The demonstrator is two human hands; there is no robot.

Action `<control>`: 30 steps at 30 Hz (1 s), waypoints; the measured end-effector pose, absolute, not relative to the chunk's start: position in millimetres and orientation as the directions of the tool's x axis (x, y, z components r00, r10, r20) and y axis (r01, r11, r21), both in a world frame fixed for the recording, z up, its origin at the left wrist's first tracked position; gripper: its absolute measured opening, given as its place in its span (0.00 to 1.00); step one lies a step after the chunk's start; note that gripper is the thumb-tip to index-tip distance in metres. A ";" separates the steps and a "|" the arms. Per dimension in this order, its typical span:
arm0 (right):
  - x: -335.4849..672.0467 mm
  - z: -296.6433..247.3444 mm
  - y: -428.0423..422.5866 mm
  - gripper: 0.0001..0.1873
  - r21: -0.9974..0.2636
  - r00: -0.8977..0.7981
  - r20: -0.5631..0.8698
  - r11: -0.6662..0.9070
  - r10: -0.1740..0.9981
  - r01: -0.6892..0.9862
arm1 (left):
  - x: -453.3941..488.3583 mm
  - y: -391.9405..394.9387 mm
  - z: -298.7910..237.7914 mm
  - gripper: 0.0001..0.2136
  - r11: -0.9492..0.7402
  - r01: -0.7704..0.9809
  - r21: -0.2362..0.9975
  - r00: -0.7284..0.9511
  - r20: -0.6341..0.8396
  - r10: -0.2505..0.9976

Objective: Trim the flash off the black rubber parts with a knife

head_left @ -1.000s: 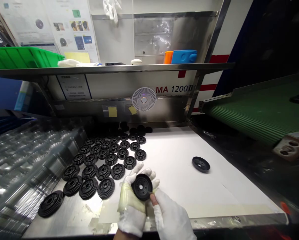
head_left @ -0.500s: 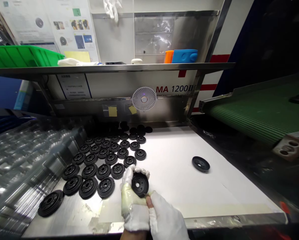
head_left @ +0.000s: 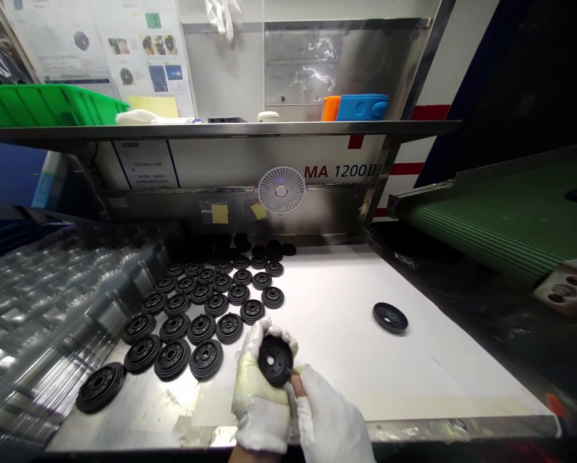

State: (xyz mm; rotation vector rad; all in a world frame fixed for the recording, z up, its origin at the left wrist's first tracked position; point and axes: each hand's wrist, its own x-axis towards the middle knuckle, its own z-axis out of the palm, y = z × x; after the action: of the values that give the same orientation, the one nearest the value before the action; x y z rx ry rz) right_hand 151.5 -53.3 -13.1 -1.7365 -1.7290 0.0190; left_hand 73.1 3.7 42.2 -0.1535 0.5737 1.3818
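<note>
My left hand (head_left: 259, 399), in a white glove, is wrapped round a black round ribbed disc (head_left: 275, 360) held up near the table's front edge. My right hand (head_left: 327, 418), also gloved, pinches at the disc's lower right rim with thumb and finger; a small tool may be in the pinch, but I cannot make it out. Rows of several like black discs (head_left: 206, 308) lie on the table to the left of the hands. A single black disc (head_left: 390, 317) lies alone on the white sheet (head_left: 337, 308) to the right.
Clear plastic trays (head_left: 38, 302) are stacked at the left. A small white fan (head_left: 281, 190) stands at the back. A shelf above carries a green bin (head_left: 47, 106) and blue and orange boxes (head_left: 360, 107). A green conveyor belt (head_left: 505, 218) slopes at the right.
The held disc has been turned slightly in my left hand, whose fingers closed in around it. The view has shifted a little; the discs on the table have not moved.
</note>
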 end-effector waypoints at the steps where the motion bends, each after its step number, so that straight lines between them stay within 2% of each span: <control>1: 149.7 -14.4 -53.5 0.23 -0.455 0.118 0.447 0.112 0.887 0.884 | 73.3 3.7 42.6 0.01 0.181 -0.957 0.227 0.058 -0.460 0.886; 6: 140.5 -17.3 -54.2 0.25 -0.404 0.106 0.488 0.116 0.866 0.907 | 72.9 2.9 40.5 0.01 0.110 -0.970 0.217 0.018 -0.385 0.923; 9: 139.0 -17.5 -54.5 0.25 -0.382 0.094 0.488 0.115 0.868 0.917 | 71.0 0.9 40.7 0.04 0.099 -0.960 0.263 0.008 -0.325 0.946; 14: 147.0 -16.8 -54.5 0.24 -0.412 0.079 0.474 0.141 0.877 0.900 | 64.9 -3.6 42.7 0.12 0.262 -0.903 0.340 0.141 -0.342 0.929; 18: 153.7 -13.4 -54.1 0.23 -0.467 0.115 0.436 0.116 0.893 0.877 | 66.2 -1.5 41.0 0.07 0.255 -0.920 0.297 0.130 -0.380 0.916; 22: 152.2 -12.5 -54.8 0.23 -0.443 0.105 0.445 0.116 0.889 0.889 | 71.4 3.2 39.5 0.01 0.203 -0.947 0.249 0.073 -0.447 0.891; 27: 141.2 -14.2 -55.2 0.26 -0.398 0.094 0.501 0.132 0.860 0.908 | 72.2 2.7 40.7 0.01 0.131 -0.969 0.209 0.048 -0.363 0.930; 30: 139.2 -14.8 -54.5 0.26 -0.375 0.096 0.511 0.121 0.855 0.919 | 70.1 -1.3 44.2 0.05 0.124 -0.956 0.266 0.032 -0.325 0.945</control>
State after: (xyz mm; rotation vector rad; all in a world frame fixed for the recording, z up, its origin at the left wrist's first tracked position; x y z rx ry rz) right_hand 139.2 -54.5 -14.8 -1.7266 -1.7518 -0.1266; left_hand 70.1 -1.3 44.2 -0.0277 0.4747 1.4637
